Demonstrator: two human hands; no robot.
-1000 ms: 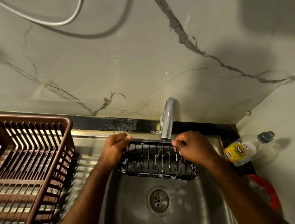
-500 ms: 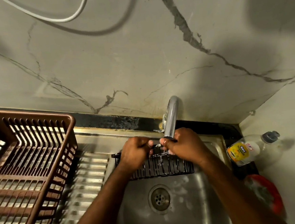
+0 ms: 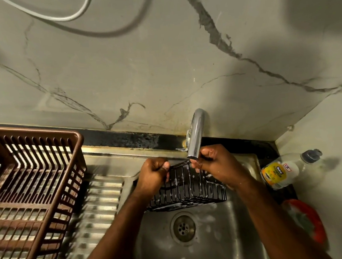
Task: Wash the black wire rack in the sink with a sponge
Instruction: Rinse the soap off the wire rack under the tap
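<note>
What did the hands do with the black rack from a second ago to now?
Both hands slid toward each other along the black wire rack's top edge. The left hand now grips that edge near the middle, and the right hand has come in right under the tap. The rack tipped up, so its wire side faces us. The brown basket, soap bottle and sink stayed put.

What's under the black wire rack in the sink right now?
Below the black wire rack: the sink basin, its drain and suds. The basin behind the rack is hidden.
</note>
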